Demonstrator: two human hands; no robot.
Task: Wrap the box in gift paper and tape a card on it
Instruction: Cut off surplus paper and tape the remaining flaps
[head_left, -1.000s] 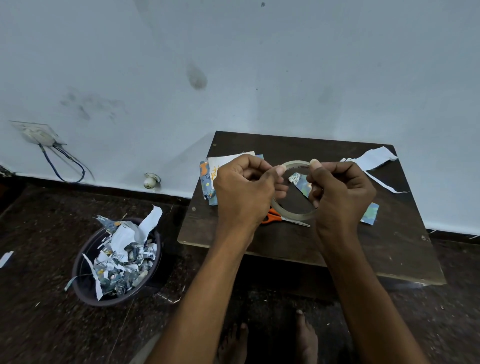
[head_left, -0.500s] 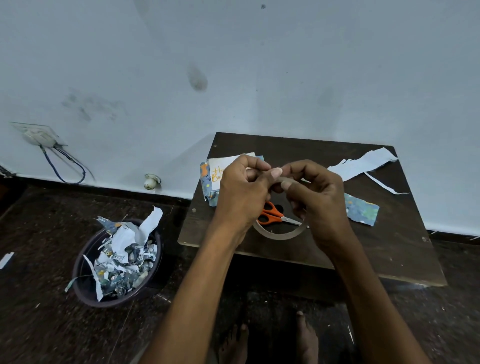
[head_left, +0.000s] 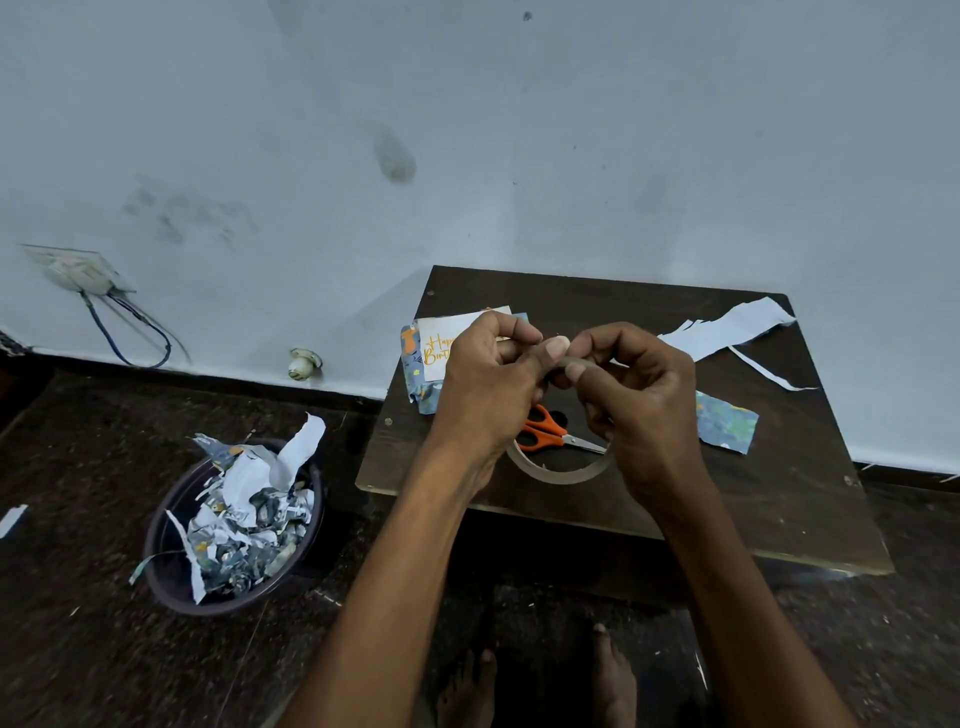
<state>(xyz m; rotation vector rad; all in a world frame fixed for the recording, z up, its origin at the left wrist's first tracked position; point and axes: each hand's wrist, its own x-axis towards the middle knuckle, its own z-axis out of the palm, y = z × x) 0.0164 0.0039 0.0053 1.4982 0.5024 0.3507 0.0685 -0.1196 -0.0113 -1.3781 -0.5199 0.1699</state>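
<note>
Now both hands hold the thin ring-shaped roll of clear tape above the dark wooden board, its hole facing the camera. The left hand and right hand pinch its far edge. Behind it lie orange-handled scissors, blades pointing right; the white birthday card lies far left.

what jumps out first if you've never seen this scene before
Both hands meet in the middle over the dark wooden board, the left hand and right hand gripping a ring of clear tape at its top. Orange-handled scissors lie on the board just beneath them. On the floor to the left stands a dark bin piled with torn gift paper scraps.
</note>
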